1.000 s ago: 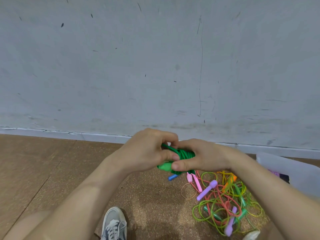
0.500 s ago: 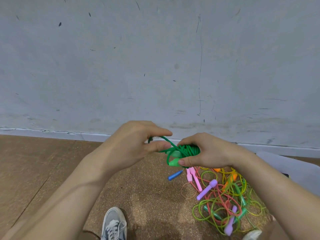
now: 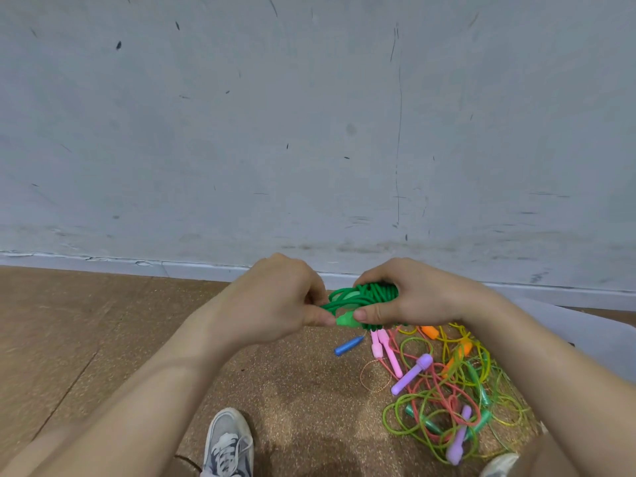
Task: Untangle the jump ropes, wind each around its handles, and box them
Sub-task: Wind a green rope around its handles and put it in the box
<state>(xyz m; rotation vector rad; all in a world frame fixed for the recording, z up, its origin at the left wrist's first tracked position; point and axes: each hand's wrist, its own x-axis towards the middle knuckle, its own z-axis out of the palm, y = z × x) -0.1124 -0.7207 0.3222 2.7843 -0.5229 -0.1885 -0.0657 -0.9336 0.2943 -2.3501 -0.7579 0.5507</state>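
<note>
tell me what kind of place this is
Likely a plain indoor room, perhaps an activity or storage space: a scuffed grey wall with a white baseboard, a brown cork-like floor, and a tangled pile of jump ropes lying on it.

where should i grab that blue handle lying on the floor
Take the blue handle by the middle of its barrel, coming down from above with fingers across its width. It lies flat and diagonal on the floor, left of the tangled pile, with bare floor along both long sides.
</note>
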